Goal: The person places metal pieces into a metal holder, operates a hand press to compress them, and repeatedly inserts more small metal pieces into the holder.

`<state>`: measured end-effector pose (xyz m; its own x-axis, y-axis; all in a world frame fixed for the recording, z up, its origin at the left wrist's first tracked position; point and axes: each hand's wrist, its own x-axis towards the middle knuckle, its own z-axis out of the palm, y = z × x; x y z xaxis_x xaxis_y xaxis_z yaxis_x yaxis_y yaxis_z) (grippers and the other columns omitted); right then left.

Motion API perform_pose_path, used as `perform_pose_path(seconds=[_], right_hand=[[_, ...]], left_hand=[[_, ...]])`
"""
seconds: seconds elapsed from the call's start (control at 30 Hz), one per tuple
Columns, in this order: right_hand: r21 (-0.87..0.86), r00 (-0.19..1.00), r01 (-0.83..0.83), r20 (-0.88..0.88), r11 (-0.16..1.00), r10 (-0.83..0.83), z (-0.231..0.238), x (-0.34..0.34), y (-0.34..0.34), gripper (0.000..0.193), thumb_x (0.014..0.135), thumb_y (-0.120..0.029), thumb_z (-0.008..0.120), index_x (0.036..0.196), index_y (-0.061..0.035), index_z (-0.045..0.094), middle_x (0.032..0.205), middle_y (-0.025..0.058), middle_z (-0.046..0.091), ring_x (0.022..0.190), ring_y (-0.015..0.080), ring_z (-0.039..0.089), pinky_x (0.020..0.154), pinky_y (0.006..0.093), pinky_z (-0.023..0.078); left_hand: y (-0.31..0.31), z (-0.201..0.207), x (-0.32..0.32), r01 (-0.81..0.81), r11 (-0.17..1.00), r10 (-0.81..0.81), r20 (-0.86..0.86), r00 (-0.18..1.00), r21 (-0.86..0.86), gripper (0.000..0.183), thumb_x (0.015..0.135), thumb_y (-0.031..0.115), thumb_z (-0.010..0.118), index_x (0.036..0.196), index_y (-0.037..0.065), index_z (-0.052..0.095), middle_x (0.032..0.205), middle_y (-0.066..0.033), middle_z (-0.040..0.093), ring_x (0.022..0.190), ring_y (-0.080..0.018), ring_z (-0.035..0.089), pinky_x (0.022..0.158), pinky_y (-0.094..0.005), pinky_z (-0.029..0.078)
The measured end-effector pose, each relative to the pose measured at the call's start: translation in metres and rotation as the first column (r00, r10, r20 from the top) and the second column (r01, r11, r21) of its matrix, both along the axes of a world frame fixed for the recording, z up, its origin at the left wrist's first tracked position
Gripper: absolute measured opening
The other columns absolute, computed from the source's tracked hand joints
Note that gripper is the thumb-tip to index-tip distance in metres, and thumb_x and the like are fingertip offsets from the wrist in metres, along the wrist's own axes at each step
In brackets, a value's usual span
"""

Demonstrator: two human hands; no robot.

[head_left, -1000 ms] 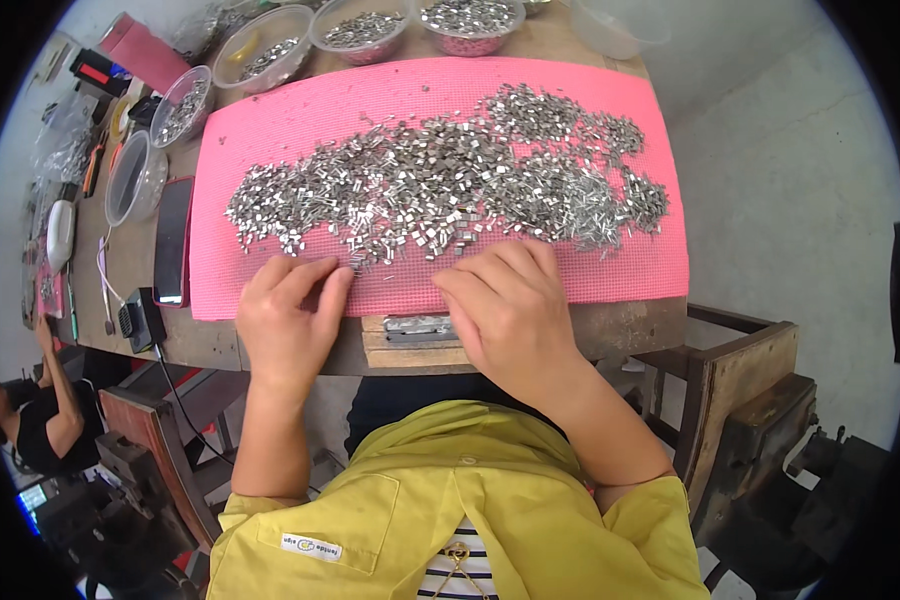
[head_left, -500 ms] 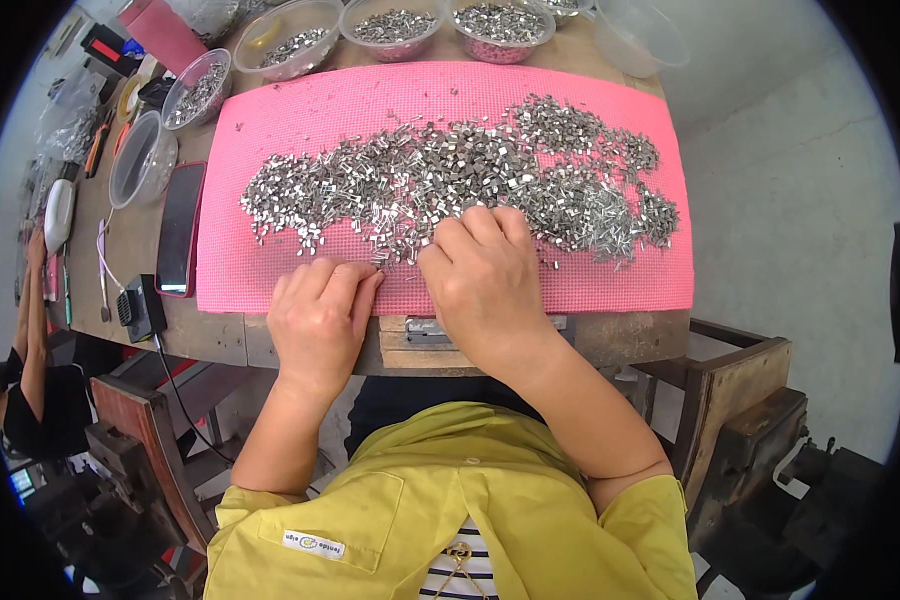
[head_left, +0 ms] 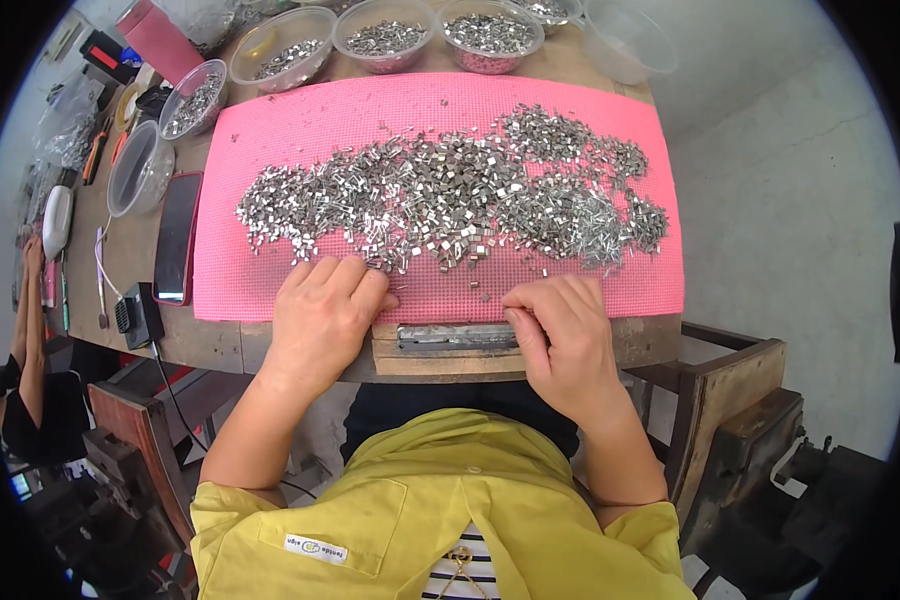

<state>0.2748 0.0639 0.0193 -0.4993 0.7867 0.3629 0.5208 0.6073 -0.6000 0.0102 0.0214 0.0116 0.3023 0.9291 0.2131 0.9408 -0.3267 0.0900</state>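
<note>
Counter point(head_left: 215, 340) of scuffed brown wood spreads out beyond the left grip point(head_left: 322, 315) and the right grip point(head_left: 570, 335). Under their fingers lies a pink foam mat point(head_left: 640, 295) with a fine waffle texture. Just past both grips, a long heap of small metal pieces point(head_left: 440, 190) sprawls across it: flat glossy squares, dull grey chips and, ahead of the right grip, thin needle-like bits. Farther off, round clear plastic bowls point(head_left: 485, 62) hold more metal. Judging by the spread, part of it is already in bowls, while a large amount lies loose and mixed on the mat. Left of the left grip, a dark glass-faced phone point(head_left: 177, 240) lies flat. Between the wrists, a narrow grey metal bar point(head_left: 450, 337) lies along a wooden block point(head_left: 440, 364). Both grips have curled fingers; the left one's tips are mostly hidden, and the right one's thumb and forefinger come close together, but I cannot tell whether either pinches anything. Smallest of all, a few loose pieces point(head_left: 474, 284) sit between the grips, apart from the heap.
</note>
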Motion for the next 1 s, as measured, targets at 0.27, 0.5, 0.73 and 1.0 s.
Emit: perform_pose_path(seconds=[0.27, 0.5, 0.73, 1.0], right_hand=[[-0.003, 0.999, -0.032, -0.041, 0.999, 0.032, -0.008, 0.008, -0.006, 0.014, 0.085, -0.002, 0.073, 0.097, -0.0058, 0.067, 0.091, 0.0069, 0.069, 0.086, 0.028, 0.065, 0.083, 0.0413, 0.045], [-0.029, 0.996, -0.059, -0.072, 0.998, 0.057, -0.009, 0.013, -0.011, 0.013, 0.085, -0.001, 0.073, 0.096, -0.005, 0.066, 0.094, 0.0079, 0.07, 0.087, 0.0295, 0.066, 0.084, 0.042, 0.046], [-0.05, 0.992, -0.085, -0.095, 0.995, 0.08, -0.016, 0.011, -0.017, 0.015, 0.084, -0.002, 0.074, 0.097, -0.0044, 0.067, 0.099, 0.0099, 0.07, 0.09, 0.0307, 0.065, 0.085, 0.0432, 0.047], [-0.026, 0.989, -0.106, -0.109, 0.994, 0.102, -0.02, 0.003, -0.019, 0.019, 0.083, -0.003, 0.076, 0.1, -0.0048, 0.067, 0.103, 0.0097, 0.07, 0.092, 0.0307, 0.065, 0.084, 0.0426, 0.048]], left_hand=[[-0.007, -0.007, 0.001, -0.031, 0.996, 0.021, 0.12, 0.993, 0.081, 0.015, 0.084, 0.022, 0.078, 0.088, 0.012, 0.068, 0.085, -0.0024, 0.061, 0.08, -0.0236, 0.061, 0.07, -0.0382, 0.047], [-0.005, 0.005, -0.01, 0.063, 0.998, -0.065, 0.105, 0.992, 0.014, 0.014, 0.078, 0.008, 0.076, 0.091, 0.011, 0.07, 0.09, -0.0031, 0.064, 0.081, -0.0249, 0.063, 0.07, -0.0396, 0.047], [0.002, 0.005, 0.001, 0.059, 0.998, -0.058, 0.087, 0.995, -0.013, 0.015, 0.08, 0.013, 0.081, 0.089, 0.011, 0.07, 0.085, -0.0026, 0.063, 0.079, -0.0244, 0.062, 0.068, -0.0387, 0.046], [-0.002, 0.005, 0.001, 0.007, 1.0, -0.011, 0.252, 0.968, 0.019, 0.011, 0.079, 0.012, 0.083, 0.085, 0.012, 0.073, 0.086, -0.0001, 0.067, 0.079, -0.0231, 0.064, 0.07, -0.0379, 0.048]])
